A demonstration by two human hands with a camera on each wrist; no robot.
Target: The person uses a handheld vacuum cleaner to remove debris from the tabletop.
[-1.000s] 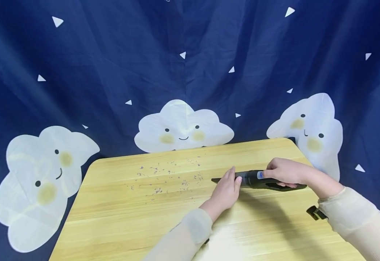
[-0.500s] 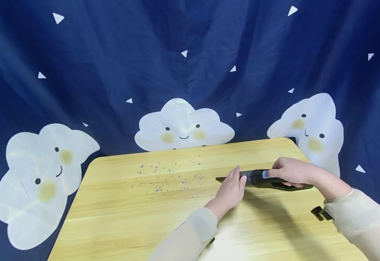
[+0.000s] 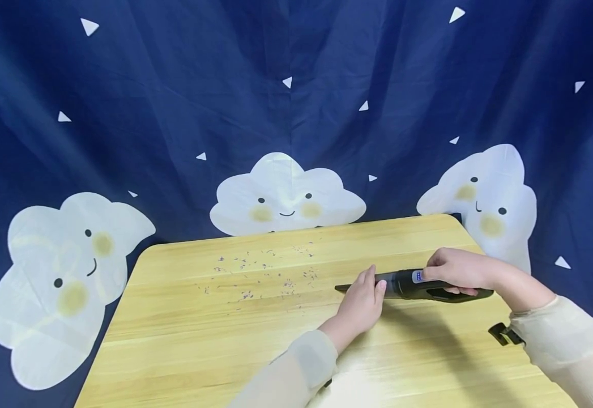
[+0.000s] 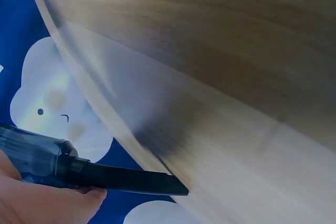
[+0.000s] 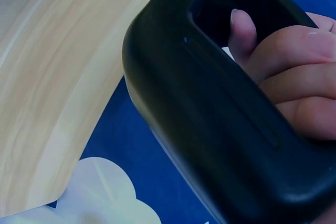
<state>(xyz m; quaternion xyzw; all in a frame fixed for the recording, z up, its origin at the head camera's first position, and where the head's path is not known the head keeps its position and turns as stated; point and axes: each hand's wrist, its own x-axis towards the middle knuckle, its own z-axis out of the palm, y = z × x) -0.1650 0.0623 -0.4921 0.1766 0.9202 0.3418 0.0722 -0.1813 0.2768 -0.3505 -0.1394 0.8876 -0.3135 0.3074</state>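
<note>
In the head view a black handheld vacuum cleaner (image 3: 418, 286) lies across both hands above the table, its flat nozzle pointing left. My right hand (image 3: 461, 271) grips the handle, thumb near a small lit blue display (image 3: 417, 276). Curled fingers (image 5: 299, 77) pass through the handle's opening in the right wrist view. My left hand (image 3: 359, 303) holds the front part, by the clear dust cup (image 4: 31, 153) and the base of the crevice nozzle (image 4: 126, 178). Small purple scraps (image 3: 288, 286) are scattered on the table, left of the nozzle tip.
The wooden table (image 3: 184, 351) has rounded far corners. Behind it hangs a dark blue curtain (image 3: 174, 85) with printed clouds (image 3: 286, 195) and white triangles. A black strap piece (image 3: 504, 334) sits by the right sleeve.
Both hands have shifted slightly to the right with the vacuum cleaner, its nozzle tip a bit farther from the scraps. The scraps look unchanged.
</note>
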